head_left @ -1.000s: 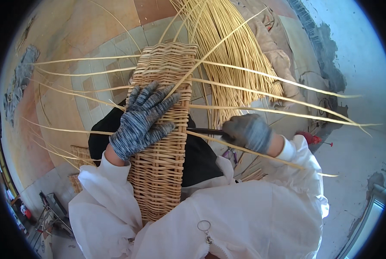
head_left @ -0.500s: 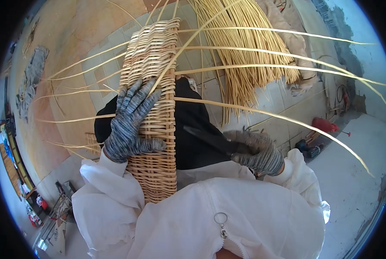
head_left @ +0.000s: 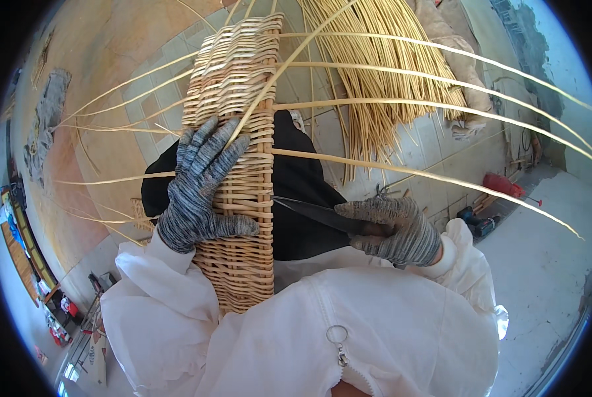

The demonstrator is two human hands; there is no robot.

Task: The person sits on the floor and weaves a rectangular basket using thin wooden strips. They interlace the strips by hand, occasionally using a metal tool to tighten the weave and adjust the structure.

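Long tan woven-wicker panel (head_left: 240, 231) lies lengthwise in front of the wearer, over matte black cloth (head_left: 302, 172). Looks light, prob. stiff but springy, not v. slippery; the thin pale cane stakes (head_left: 402, 170) could snap if bent hard, so grip the dense weave, e.g. flat across it. L. hand in grey knit glove (head_left: 200, 185) does that: fingers a bit apart, thumb wide, pressing the top face. R. hand in matching glove (head_left: 405, 231) wraps a dark tapered metal tool (head_left: 319, 215), tip by the panel's R. edge; contact unclear.
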